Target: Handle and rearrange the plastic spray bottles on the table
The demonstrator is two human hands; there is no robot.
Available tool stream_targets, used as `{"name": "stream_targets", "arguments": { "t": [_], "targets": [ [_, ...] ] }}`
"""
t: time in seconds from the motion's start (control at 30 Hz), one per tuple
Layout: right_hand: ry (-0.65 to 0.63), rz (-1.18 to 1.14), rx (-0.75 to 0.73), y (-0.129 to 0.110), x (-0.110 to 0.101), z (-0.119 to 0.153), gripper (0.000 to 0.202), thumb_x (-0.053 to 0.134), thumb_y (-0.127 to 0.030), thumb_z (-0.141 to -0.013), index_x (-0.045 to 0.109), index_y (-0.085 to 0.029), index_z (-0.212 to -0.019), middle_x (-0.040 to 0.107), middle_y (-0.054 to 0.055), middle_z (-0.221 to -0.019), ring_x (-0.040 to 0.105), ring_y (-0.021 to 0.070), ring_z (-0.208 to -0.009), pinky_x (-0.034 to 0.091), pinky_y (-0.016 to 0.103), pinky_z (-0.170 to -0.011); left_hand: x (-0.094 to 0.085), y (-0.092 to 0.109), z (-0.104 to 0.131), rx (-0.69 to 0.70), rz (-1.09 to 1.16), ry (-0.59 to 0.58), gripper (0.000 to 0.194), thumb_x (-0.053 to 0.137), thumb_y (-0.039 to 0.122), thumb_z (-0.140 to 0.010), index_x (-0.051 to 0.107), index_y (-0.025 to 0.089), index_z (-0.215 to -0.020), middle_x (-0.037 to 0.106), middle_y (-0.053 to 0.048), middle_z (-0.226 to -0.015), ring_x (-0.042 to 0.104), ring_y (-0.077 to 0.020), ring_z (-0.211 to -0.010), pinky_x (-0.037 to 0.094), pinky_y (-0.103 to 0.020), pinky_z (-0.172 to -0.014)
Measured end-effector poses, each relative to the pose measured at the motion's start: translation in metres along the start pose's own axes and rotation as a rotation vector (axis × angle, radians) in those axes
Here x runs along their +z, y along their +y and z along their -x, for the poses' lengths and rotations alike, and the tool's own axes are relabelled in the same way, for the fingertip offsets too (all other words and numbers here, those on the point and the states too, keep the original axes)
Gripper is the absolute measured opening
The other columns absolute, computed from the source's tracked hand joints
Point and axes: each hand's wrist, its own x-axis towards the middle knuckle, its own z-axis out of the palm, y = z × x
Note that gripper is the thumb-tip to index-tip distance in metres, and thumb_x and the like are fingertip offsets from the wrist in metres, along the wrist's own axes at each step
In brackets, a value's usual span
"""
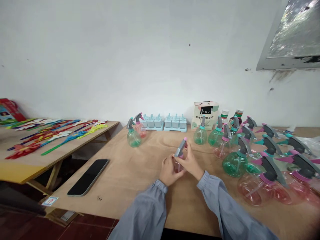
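Between my hands is a pink spray bottle (pixel 178 166) with a grey trigger head (pixel 180 148) and a pink nozzle tip. Wrapped round its clear body, my left hand (pixel 168 170) is closed on it. My right hand (pixel 190 162) grips the head and collar from the other side, its fingers partly covering the neck. The bottle stands roughly upright, tilted a little, at the middle of the wooden table (pixel 140 186). My palms hide most of its lower part, so I cannot tell whether its base touches the table.
Several green and pink spray bottles (pixel 236 163) crowd the right side. A green bottle (pixel 134 137) and a pink one (pixel 140 128) stand back left, beside light-blue popsicle moulds (pixel 175 124). A paper bag (pixel 205 116) leans behind. A phone (pixel 88 176) lies left; another table (pixel 50 156) carries colourful plush flowers.
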Motion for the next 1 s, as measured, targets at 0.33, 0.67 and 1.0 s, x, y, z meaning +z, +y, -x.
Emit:
{"name": "stream_targets", "arguments": {
  "t": [0.33,0.67,1.0],
  "targets": [
    [0.054,-0.152,0.092,0.0,-0.03,0.01,0.062,0.065,-0.037,-0.079,0.049,-0.025,-0.138,0.066,0.004,-0.102,0.055,0.0119,-0.064,0.057,0.03,-0.062,-0.123,-0.093,-0.08,-0.527,-0.12,0.77,0.051,0.06,0.038,-0.089,0.04,0.01,-0.127,0.049,-0.016,-0.134,0.045,-0.0287,-0.132,0.037,-0.047,-0.113],
    [0.005,-0.177,0.138,0.002,-0.041,0.012,0.037,0.063,-0.04,-0.079,0.064,-0.024,-0.112,0.065,-0.001,-0.075,0.056,0.0138,-0.056,0.053,0.029,-0.053,-0.147,-0.146,-0.124,-0.721,-0.212,0.433,0.066,0.077,0.036,-0.073,0.047,0.01,-0.125,0.058,-0.022,-0.128,0.055,-0.0373,-0.123,0.044,-0.055,-0.1],
    [0.015,-0.703,0.447,-0.003,-0.058,0.001,0.037,0.067,-0.056,-0.071,0.07,-0.024,-0.089,0.074,0.005,-0.079,0.07,0.0272,-0.089,0.058,0.041,-0.079,-0.045,-0.082,-0.061,-0.342,-0.212,0.432,0.068,0.075,0.055,-0.069,0.051,0.017,-0.121,0.061,-0.014,-0.113,0.06,-0.0338,-0.115,0.048,-0.048,-0.096]
  ]
}}
